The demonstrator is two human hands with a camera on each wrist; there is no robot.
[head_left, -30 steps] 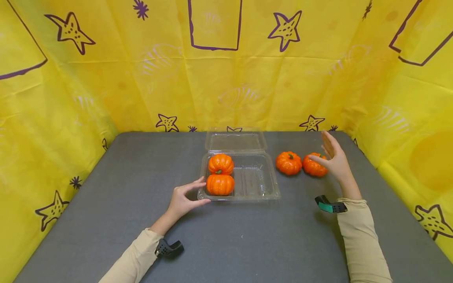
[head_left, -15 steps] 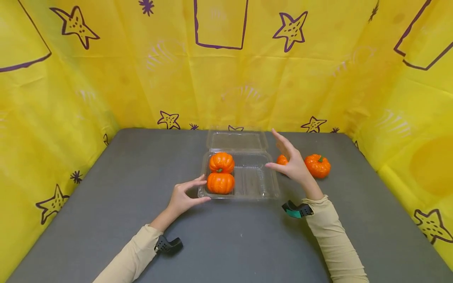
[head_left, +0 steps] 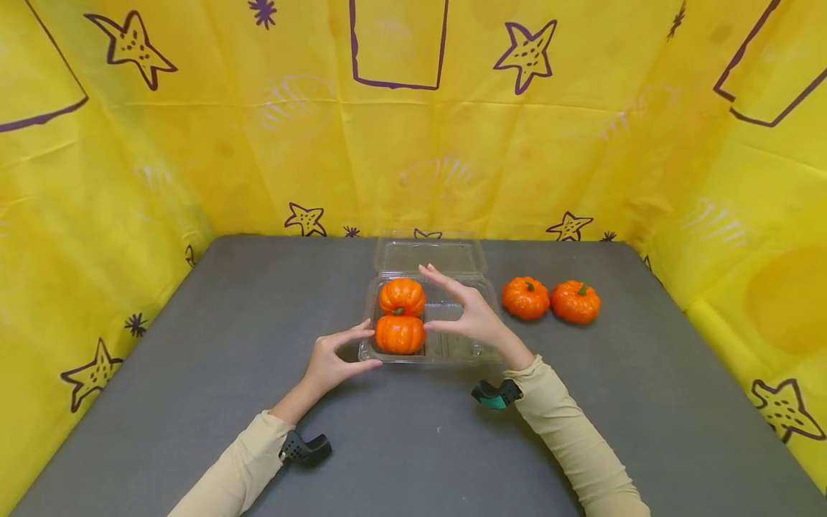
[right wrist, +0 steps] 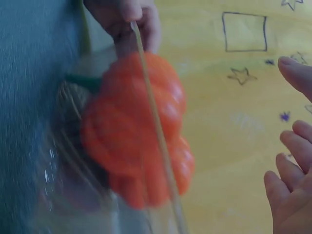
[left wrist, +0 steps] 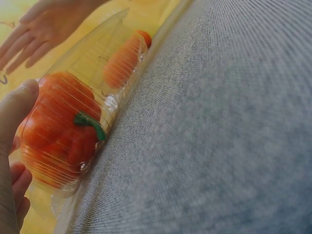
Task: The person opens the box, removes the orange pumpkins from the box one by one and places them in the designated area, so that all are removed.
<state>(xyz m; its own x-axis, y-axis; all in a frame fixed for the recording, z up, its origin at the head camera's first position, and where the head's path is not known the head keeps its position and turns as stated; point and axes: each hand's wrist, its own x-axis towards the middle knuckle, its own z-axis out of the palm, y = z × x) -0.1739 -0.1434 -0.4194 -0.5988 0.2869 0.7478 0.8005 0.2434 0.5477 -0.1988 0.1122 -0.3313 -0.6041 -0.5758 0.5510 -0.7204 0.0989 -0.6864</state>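
The left hand (head_left: 328, 365) grips a corner of a clear, probably flimsy container (head_left: 446, 358) on the counter (head_left: 388, 445) as the right hand (head_left: 470, 314) hovers above it, outstretched and empty, near two pumpkins (head_left: 400, 335) inside (glossy, likely light), best cupped by their ribbed sides.

From the head, the grey tabletop (head_left: 400, 459) is being viewed forward and down from well back, to the yellow curtain (head_left: 388, 133) behind. From the left wrist, the clear plastic clamshell (head_left: 461, 349) is being seen tilted, close and low, the right hand (head_left: 474, 316) beyond; from the right wrist, it is being faced from the opposite side, the left hand (head_left: 328, 366) beyond. The clamshell is being shared by all three.
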